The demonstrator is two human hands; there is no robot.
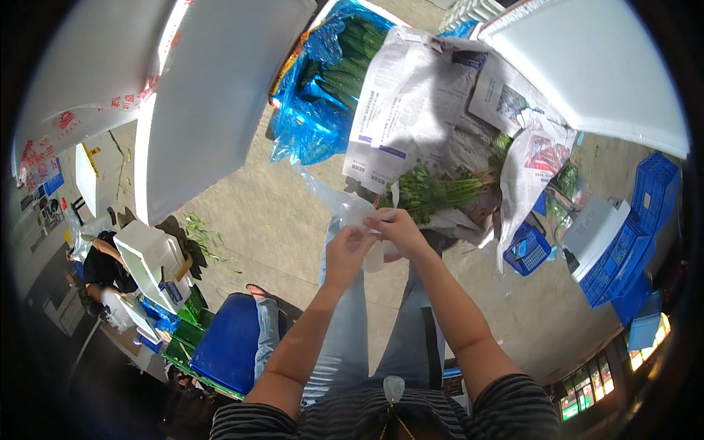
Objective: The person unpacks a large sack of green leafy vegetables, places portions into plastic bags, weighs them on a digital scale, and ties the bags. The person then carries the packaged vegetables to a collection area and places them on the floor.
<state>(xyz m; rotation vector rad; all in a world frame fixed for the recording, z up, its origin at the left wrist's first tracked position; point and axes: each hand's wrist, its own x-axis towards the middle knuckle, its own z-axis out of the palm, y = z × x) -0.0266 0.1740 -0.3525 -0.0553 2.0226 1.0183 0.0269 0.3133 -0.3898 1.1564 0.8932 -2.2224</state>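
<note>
A thin translucent plastic bag [352, 209] is pinched between the fingertips of my left hand [350, 253] and my right hand [400, 234], in front of my legs. Its loose end trails up and to the left. Below my fingers hangs a whitish roll-like piece [374, 260], partly hidden by the hands. Just beyond my right hand, a bunch of leafy green herbs [426, 192] rests on newspaper [412, 104], its stems pointing right.
Dark green cucumbers [352, 60] fill a box lined with blue plastic [313, 132]. White foam boards [209, 93] rise at left and right. Blue crates [621, 258] stand right, beside a small blue basket [527, 247]. Another person [104, 264] is at the far left.
</note>
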